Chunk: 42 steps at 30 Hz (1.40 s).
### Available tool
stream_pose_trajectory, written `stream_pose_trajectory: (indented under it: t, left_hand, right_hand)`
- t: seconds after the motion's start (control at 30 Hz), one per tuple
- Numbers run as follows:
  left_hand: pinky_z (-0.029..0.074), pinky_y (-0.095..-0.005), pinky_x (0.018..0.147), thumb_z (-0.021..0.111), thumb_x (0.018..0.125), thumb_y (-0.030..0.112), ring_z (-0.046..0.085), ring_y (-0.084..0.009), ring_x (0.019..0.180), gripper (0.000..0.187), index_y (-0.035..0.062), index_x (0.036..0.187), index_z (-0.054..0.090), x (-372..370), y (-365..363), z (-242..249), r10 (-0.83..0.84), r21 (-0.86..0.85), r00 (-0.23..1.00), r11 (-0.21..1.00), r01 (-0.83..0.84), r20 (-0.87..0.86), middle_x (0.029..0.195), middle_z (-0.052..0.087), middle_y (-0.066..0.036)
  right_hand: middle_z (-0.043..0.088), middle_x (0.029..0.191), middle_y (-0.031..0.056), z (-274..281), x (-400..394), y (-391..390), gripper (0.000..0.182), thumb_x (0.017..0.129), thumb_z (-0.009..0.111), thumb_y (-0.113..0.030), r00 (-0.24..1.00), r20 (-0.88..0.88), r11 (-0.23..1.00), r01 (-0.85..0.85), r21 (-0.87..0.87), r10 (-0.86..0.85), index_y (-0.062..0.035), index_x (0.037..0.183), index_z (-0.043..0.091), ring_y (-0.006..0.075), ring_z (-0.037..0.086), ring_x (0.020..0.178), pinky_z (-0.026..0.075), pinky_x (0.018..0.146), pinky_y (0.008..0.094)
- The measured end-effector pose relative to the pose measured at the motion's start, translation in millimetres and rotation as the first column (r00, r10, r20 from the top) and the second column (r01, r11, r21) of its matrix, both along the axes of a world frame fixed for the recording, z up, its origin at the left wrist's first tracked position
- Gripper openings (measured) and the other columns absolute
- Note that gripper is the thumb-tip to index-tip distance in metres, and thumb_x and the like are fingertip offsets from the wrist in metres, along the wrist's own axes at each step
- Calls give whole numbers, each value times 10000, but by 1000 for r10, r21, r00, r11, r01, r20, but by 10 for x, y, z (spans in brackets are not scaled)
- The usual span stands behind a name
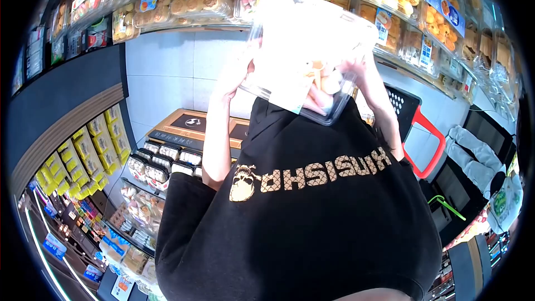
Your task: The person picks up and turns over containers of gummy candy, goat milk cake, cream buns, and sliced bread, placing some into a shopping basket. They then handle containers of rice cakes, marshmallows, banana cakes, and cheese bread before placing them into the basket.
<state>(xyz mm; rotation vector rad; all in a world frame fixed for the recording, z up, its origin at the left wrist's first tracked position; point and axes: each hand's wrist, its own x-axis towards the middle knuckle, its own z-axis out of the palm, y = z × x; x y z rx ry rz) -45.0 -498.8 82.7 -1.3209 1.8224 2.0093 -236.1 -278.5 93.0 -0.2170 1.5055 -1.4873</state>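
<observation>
I hold up a clear plastic box (301, 44) in front of my chest, just before the shelf edge. Much of its upper face is washed out by glare. Pastel pink, white and orange pieces show through one corner, beside a pale label. My left hand (238, 75) grips the box's left side, fingers closed around the edge. On the opposite side, my right hand (361, 67) is closed on the box's right edge, some fingers hidden or blurred by the glare. Below the box is my black shirt (323, 223) with gold lettering.
Along the top runs a shelf of clear boxes of baked goods (209, 0). A dark basket or cart with a red handle (438, 147) stands at right. Yellow packages (83, 150) hang at left, near a wood-topped display (192, 122) of packed food.
</observation>
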Motion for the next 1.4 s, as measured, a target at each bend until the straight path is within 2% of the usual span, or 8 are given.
stream_pose_trajectory:
  t: [0.2, 0.3, 0.47, 0.67, 0.87, 0.97, 1.07, 1.4]
  left_hand:
    - [402, -279, 851, 464, 886, 292, 492, -148, 1042, 478, 15, 1268, 395, -164, 192, 683, 92, -68, 959, 991, -114, -268, 1186, 494, -101]
    - [300, -334, 978, 444, 881, 390, 412, -198, 1168, 584, 0, 1303, 341, -162, 228, 792, 189, -41, 935, 977, -211, -301, 1296, 417, -115]
    - [239, -313, 1032, 548, 758, 53, 272, -198, 1272, 633, 1, 1329, 280, -127, 361, 954, -27, -105, 848, 994, -34, -530, 1362, 316, -130]
    - [189, -320, 1056, 520, 814, 57, 226, -204, 1296, 596, -16, 1337, 242, -134, 435, 954, -24, -80, 874, 997, -17, -486, 1392, 259, -138]
    - [306, -274, 960, 427, 916, 263, 416, -164, 1117, 483, -28, 1287, 322, -94, 350, 835, 41, 33, 958, 999, -33, -284, 1219, 445, -120]
    - [368, -256, 810, 360, 936, 342, 460, -121, 865, 416, -19, 1106, 476, -82, 426, 866, 26, -122, 961, 991, -62, -276, 944, 520, -58]
    - [375, -288, 884, 358, 930, 359, 515, -147, 985, 473, -7, 1219, 436, 42, 343, 757, -94, -239, 994, 968, 76, -64, 1096, 548, -92]
    - [368, -240, 700, 442, 905, 303, 414, -94, 724, 338, -17, 981, 522, 89, 377, 706, -128, -214, 971, 973, 84, -201, 773, 502, -10]
  right_hand:
    - [498, 820, -1, 264, -40, -66, 219, 798, 598, -189, 982, -91, 970, 145, -196, -165, -82, 946, 476, 69, 483, 761, 383, 716, 215]
    - [499, 826, 1, 249, -44, -14, 195, 799, 593, -180, 981, -81, 963, 155, -220, -177, -87, 924, 475, 71, 485, 774, 380, 727, 215]
    - [497, 840, 4, 288, -99, 128, 130, 821, 548, -162, 969, 130, 875, 247, -416, -211, -92, 904, 477, 91, 481, 785, 375, 729, 227]
    - [491, 843, 2, 260, -76, 208, 144, 829, 543, -183, 975, 79, 902, 224, -369, -210, -89, 914, 475, 84, 468, 796, 369, 732, 224]
    - [521, 851, 4, 232, -32, 260, 171, 812, 561, -211, 993, -101, 962, 35, -270, -65, -75, 899, 506, 85, 478, 840, 364, 791, 240]
    - [541, 885, 12, 380, 54, 221, 160, 798, 581, -202, 996, -69, 967, 45, -251, -64, -74, 874, 522, 96, 488, 861, 366, 809, 248]
    - [546, 927, 23, 411, 59, 223, 159, 791, 588, -176, 999, 48, 959, 30, -280, -17, -74, 893, 521, 106, 497, 893, 370, 830, 258]
    - [518, 994, 21, 346, 63, 222, 251, 793, 584, -141, 999, 48, 968, 32, -247, -21, -83, 1015, 484, 106, 489, 939, 367, 862, 270]
